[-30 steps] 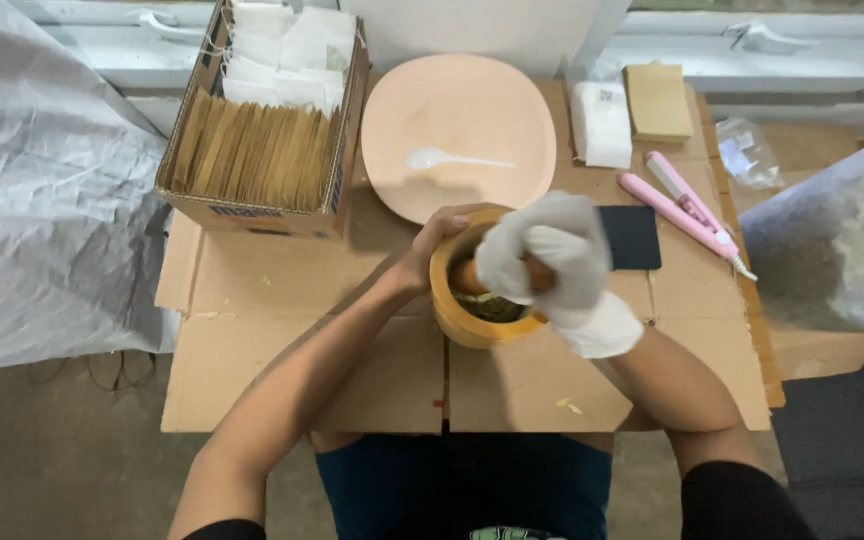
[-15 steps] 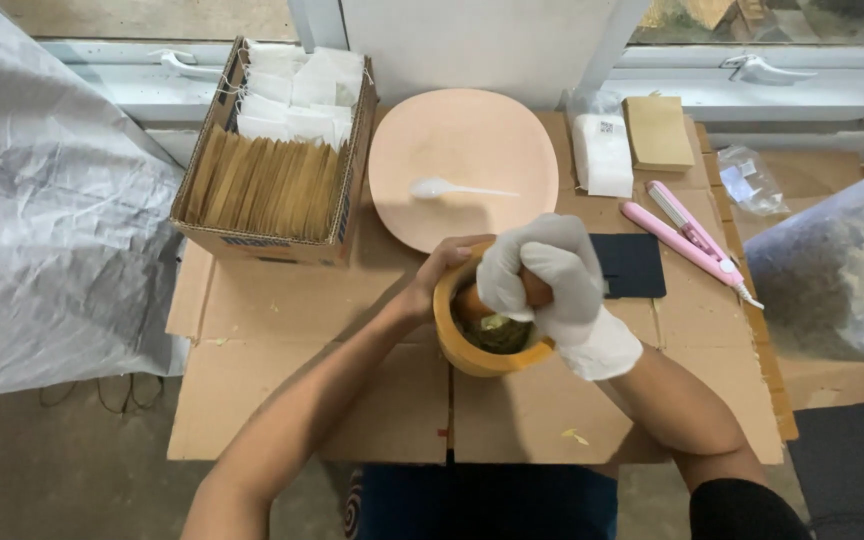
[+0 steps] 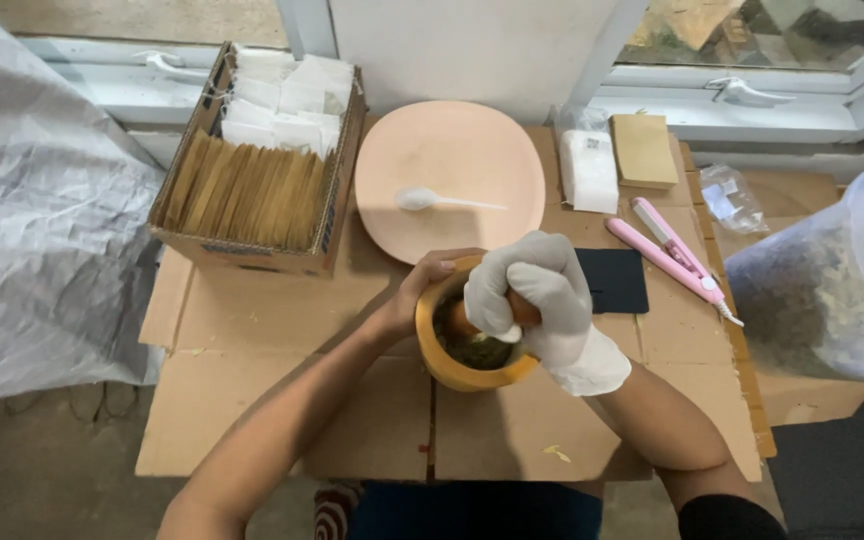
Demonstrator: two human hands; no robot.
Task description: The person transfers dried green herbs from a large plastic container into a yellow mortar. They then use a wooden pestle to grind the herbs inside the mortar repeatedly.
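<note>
Head camera looks straight down on a wooden mortar point(image 3: 472, 345) standing near the front middle of a flattened cardboard sheet point(image 3: 252, 400) that covers the table. Dark green crushed leaf matter point(image 3: 480, 352) lies in its bowl. The right hand point(image 3: 537, 300), in a white glove, is closed in a fist around a wooden pestle point(image 3: 524, 308), of which only a short brown stretch shows between the fingers, its tip down in the bowl. The bare left hand point(image 3: 422, 290) is curled against the far left rim of the mortar, fingers wrapped over the edge, steadying it. Just behind the mortar sits a pale pink plate point(image 3: 452, 170) with a white plastic spoon point(image 3: 432, 200) lying on it. To the right of the mortar is a small black square pad point(image 3: 617, 280), then two pink stick-shaped tools point(image 3: 667, 250) lying at a slant, and further back a white packet point(image 3: 588, 168) and a tan packet point(image 3: 644, 150). A cardboard box point(image 3: 252, 190) of brown and white sachets stands at the back left, and a large clear bag of dried leaves point(image 3: 832, 290) bulges in at the right edge. As a judgement, the mortar looks easy to tip or skid on the smooth cardboard if the pestle presses off-centre, which would spill the leaf matter; the left fingers over the rim also lie close to the pestle's path.
</note>
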